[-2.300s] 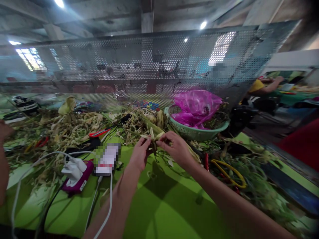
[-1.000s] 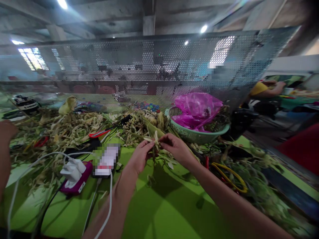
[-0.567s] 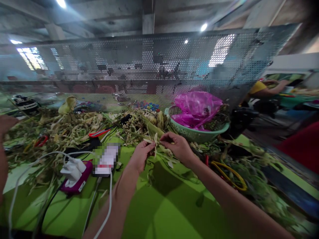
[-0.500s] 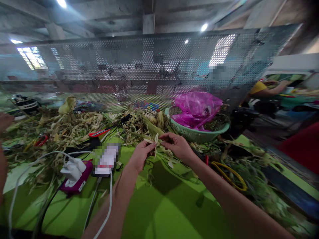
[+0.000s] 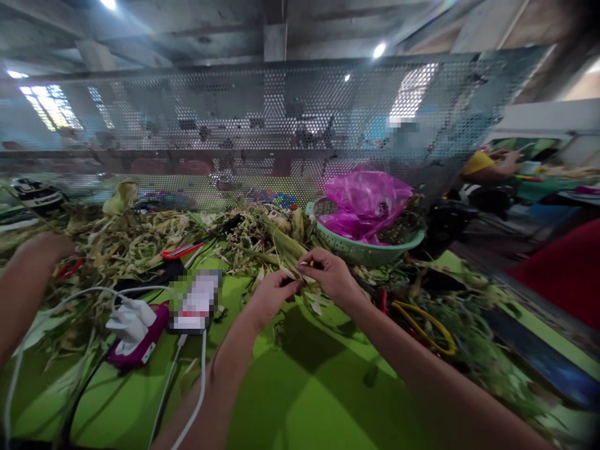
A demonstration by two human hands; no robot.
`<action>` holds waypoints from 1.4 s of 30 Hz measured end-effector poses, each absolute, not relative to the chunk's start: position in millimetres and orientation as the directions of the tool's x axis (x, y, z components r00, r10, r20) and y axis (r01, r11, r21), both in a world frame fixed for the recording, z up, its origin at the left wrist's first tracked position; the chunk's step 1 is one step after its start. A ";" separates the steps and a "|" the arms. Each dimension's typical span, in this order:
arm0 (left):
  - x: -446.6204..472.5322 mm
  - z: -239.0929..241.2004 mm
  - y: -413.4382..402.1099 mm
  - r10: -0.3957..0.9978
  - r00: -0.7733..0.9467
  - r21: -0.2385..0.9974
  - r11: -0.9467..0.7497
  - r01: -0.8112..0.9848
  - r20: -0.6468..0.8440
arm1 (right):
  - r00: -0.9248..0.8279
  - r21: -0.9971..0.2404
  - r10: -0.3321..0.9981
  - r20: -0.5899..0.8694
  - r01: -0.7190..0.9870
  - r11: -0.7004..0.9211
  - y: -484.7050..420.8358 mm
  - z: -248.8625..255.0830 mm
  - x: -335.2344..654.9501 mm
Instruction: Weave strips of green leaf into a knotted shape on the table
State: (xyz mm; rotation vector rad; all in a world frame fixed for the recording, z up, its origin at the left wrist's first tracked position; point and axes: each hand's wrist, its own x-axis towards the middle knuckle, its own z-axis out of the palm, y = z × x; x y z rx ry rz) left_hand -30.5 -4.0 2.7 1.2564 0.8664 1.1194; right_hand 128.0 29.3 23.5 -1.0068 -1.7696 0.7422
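Over the green tabletop point(image 5: 290, 400), my left hand point(image 5: 272, 297) is closed in a pinch on a pale plant strip point(image 5: 289, 272). My right hand point(image 5: 330, 275) meets it from the right, thumb and forefinger pinched at the strip's other end. Fingers cover much of the strip. Just beyond my hands lies a thick green stalk point(image 5: 280, 234) among loose dry plant pieces. Small pale leaf bits point(image 5: 317, 307) rest below my right hand.
A green basket point(image 5: 360, 249) holding a pink plastic bag point(image 5: 368, 203) stands behind my right hand. Left are a phone point(image 5: 197, 303), a purple power strip point(image 5: 138, 344), white cables and a red cutter point(image 5: 182, 251). Yellow-handled pliers point(image 5: 431, 322) lie right. Another person's arm point(image 5: 30, 281) reaches in.
My fingertips have closed together around the pale strips, which stood out crosswise before and now show less. The other person's arm has come further in from the left. The view has shifted slightly.
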 end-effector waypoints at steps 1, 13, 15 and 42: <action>-30.7 2.5 -3.9 0.969 0.237 0.982 -0.026 -0.185 0.070 | -0.246 -0.842 0.883 0.400 0.281 0.460 30.0 23.5 128.5; -35.1 3.9 -1.3 0.996 0.071 0.950 0.073 -0.303 -0.054 | -0.363 -0.842 0.878 0.313 0.320 0.433 35.6 19.3 135.1; -34.3 5.2 -2.6 0.996 0.083 0.970 0.060 -0.235 -0.042 | -0.359 -0.830 0.870 0.336 0.324 0.454 34.7 19.8 134.5; -30.5 -8.9 3.9 0.993 0.031 0.880 0.119 -0.460 -0.118 | -0.343 -0.686 0.870 0.354 0.537 0.491 14.8 28.9 120.8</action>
